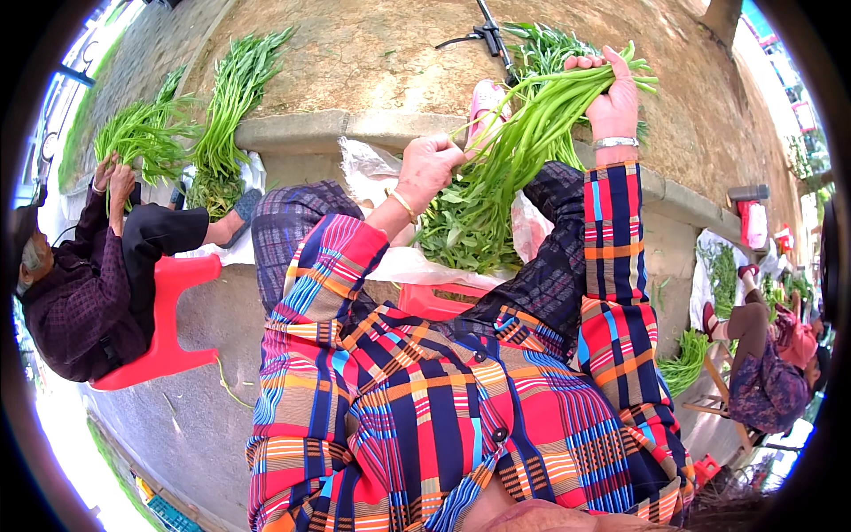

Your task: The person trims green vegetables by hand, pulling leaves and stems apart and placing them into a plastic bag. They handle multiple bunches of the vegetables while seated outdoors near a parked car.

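Note:
A thick bunch of long-stemmed leafy greens (pixel 541 120) slants across in front of me. My right hand (pixel 614 105), raised at the upper right, is closed around its pale stem ends, and the leaves hang down to the left. My left hand (pixel 429 170) is closed in a pinch at the bunch's left side, on what looks like a thin stem. Below, a heap of loose leaves (pixel 470 232) lies on white plastic sheeting (pixel 368 168) between my knees. The hanging bunch partly covers this heap.
More greens (pixel 232 97) lie across the stone kerb (pixel 292 133); another pile (pixel 545 53) sits on the dirt beyond. To the left, a person on a red plastic stool (pixel 177 310) holds greens. People and greens (pixel 683 362) are at the right. A black metal rod (pixel 492 35) stands ahead.

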